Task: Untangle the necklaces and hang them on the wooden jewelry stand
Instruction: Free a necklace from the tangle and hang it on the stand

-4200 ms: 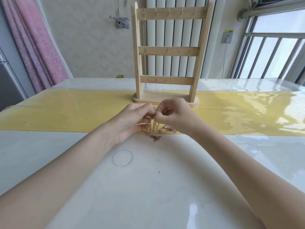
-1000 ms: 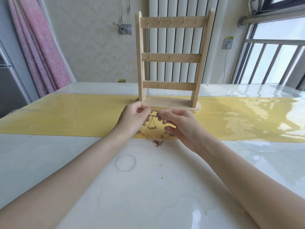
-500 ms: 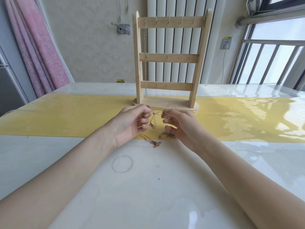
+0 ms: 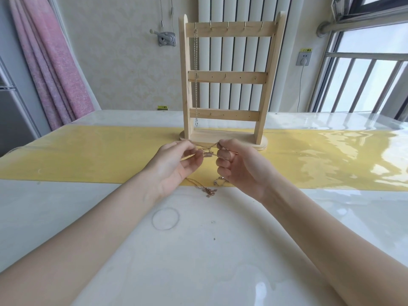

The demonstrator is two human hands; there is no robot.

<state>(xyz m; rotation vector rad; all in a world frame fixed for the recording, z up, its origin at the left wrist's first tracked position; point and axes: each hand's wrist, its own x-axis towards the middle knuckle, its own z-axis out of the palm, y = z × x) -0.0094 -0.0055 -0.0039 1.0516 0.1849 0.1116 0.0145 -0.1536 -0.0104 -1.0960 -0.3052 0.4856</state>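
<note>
Between the fingertips of the left hand (image 4: 176, 164) and the right hand (image 4: 239, 166), the tangled necklaces (image 4: 207, 153) are too fine to tell how many chains there are or where they cross. The chain ends vanish behind the curled fingers (image 4: 223, 154) of the right hand, and the strands (image 4: 204, 188) trailing below both hands are too small to show clasps or pendants. Both forearms are cut off by the lower edge of the picture.
</note>
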